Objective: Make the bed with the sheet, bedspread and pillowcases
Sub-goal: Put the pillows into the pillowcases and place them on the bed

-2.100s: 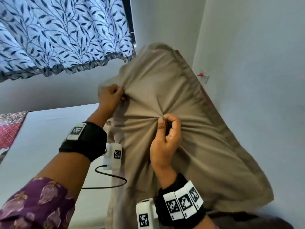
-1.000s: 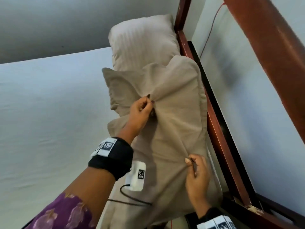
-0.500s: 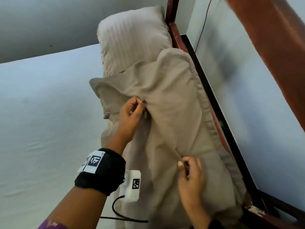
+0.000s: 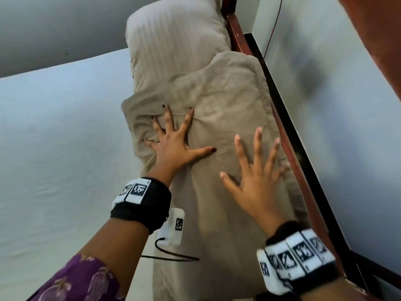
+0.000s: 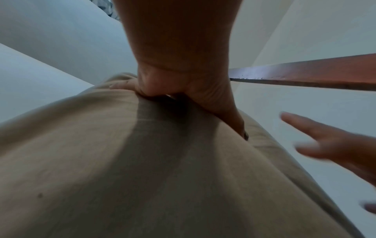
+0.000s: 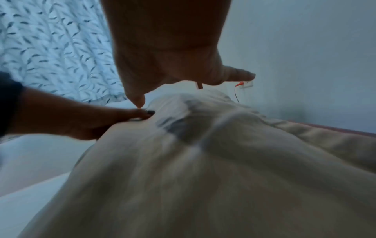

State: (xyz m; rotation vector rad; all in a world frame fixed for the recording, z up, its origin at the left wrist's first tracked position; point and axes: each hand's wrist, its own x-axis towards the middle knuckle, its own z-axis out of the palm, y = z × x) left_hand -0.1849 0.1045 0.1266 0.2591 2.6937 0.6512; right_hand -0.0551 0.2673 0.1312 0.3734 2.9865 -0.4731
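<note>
A pillow in a tan pillowcase [image 4: 227,109] lies along the bed's right side, its far end overlapping a striped pale pillow [image 4: 173,40]. My left hand [image 4: 173,135] presses flat on the tan pillowcase [image 5: 122,161] with fingers spread wide. My right hand [image 4: 253,170] is spread open just above or on the tan pillowcase [image 6: 203,177], nearer the bed frame; contact is unclear. A light sheet [image 4: 65,137] covers the mattress to the left.
The red-brown wooden bed frame [image 4: 288,153] runs along the pillow's right edge, close to the pale wall [image 4: 347,127]. A thin red cable [image 4: 275,25] hangs down the wall. A leaf-patterned curtain [image 6: 50,48] hangs behind the bed.
Both hands have let go of the pinched pillowcase fabric and spread open. The tan pillow, lowered from the air earlier, now lies flat on the bed under my left palm.
</note>
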